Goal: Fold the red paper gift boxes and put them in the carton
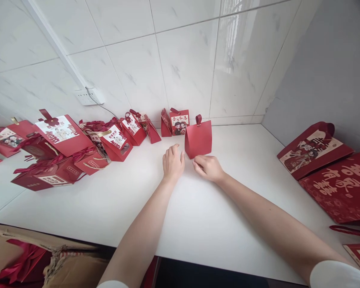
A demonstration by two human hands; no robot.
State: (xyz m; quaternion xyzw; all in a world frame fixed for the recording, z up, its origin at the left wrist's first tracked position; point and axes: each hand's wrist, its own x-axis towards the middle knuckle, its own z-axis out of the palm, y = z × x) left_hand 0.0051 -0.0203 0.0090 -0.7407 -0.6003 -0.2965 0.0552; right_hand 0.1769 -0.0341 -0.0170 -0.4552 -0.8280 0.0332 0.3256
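Observation:
A plain red gift box (198, 138) with a peaked top and a strap loop stands upright on the white table (192, 224). My left hand (173, 163) rests just left of its base, fingers slightly bent, thumb apart, holding nothing. Close to the box's lower front edge is my right hand (209, 168), its fingers curled into a loose fist. Whether its knuckles touch the box I cannot tell. Behind my left hand stands a smaller red gift box (180, 123) with a cartoon couple on its front, beside a narrow red box (166, 123) seen from its side.
Several red gift boxes (63, 136) with ribbons and rope handles are piled on the left. At the right lie large red gift bags (339, 186). A socket (89, 96) with a cable sits on the tiled wall. Below the table's front edge is a cardboard carton (75, 270).

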